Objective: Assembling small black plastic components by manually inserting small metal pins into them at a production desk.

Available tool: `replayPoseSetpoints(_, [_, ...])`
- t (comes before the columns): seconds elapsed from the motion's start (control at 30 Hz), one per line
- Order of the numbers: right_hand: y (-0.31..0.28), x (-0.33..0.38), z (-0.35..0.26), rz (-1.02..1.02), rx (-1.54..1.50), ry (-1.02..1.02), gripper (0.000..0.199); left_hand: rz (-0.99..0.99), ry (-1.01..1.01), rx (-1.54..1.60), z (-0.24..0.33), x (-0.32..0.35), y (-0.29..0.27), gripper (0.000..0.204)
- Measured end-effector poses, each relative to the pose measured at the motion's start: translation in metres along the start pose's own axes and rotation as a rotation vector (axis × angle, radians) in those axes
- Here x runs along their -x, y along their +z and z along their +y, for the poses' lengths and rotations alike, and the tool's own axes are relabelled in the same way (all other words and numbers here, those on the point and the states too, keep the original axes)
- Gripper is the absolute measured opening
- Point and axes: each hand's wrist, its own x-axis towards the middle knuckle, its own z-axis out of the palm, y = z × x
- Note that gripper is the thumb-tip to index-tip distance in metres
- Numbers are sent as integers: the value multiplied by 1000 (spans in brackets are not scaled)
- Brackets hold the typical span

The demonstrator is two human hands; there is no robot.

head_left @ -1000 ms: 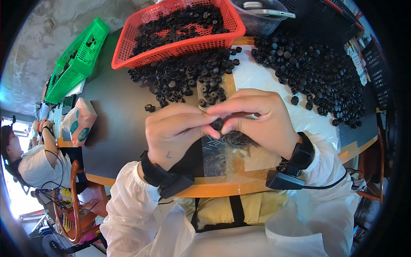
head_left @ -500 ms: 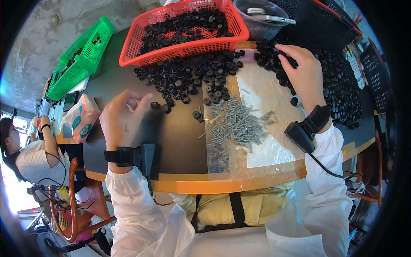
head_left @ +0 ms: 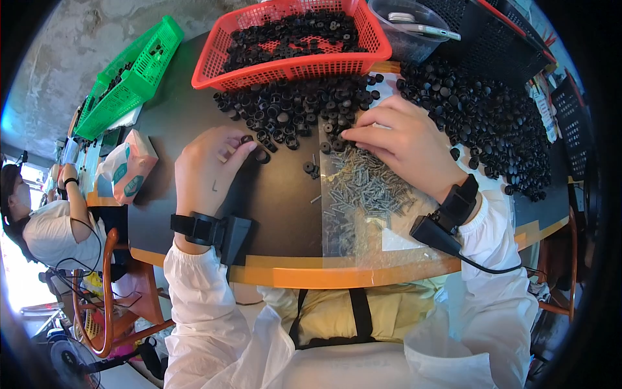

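Note:
My left hand (head_left: 210,162) is pinched at the near left of a heap of black round caps (head_left: 272,110), with a small black cap (head_left: 246,139) between thumb and forefinger. Another loose cap (head_left: 262,156) lies just beside its thumb. Over the upper edge of a pile of silvery screws (head_left: 369,185) reaches my right hand (head_left: 405,139). Its fingertips are drawn together at some black discs with centre holes (head_left: 337,146); whatever they grip is hidden. A few of these discs (head_left: 309,167) lie left of the screws.
Behind the heap stands a red basket (head_left: 291,71) of black parts. A wide pile of black domed caps (head_left: 492,123) spreads at right, near black crates (head_left: 499,39). Leftward are a green basket (head_left: 129,91), a tissue pack (head_left: 136,168) and a co-worker (head_left: 48,220).
My right hand has come left and nearer, from the domed caps at right to the discs above the screws. My left hand has moved slightly right and closed on a cap.

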Motion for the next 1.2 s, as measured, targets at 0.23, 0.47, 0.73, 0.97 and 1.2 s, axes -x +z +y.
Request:
replayPoseSetpoints(0.23, [5,5,2,26,20,8,17,-47,149,339,38,7,13,22])
replayPoseSetpoints(0.47, [4,7,-5,87,-64,145,18,-213,164,500,39,11,19,23])
replayPoseSetpoints(0.73, [7,11,-8,193,-207,151,21,-625,221,645,34,8,10,18])
replayPoseSetpoints(0.97, [7,8,-13,172,-348,202,20,-497,421,362,31,11,18,22])
replayPoseSetpoints(1.2, [10,11,-20,148,-700,408,25,-439,358,348,37,16,22,15])
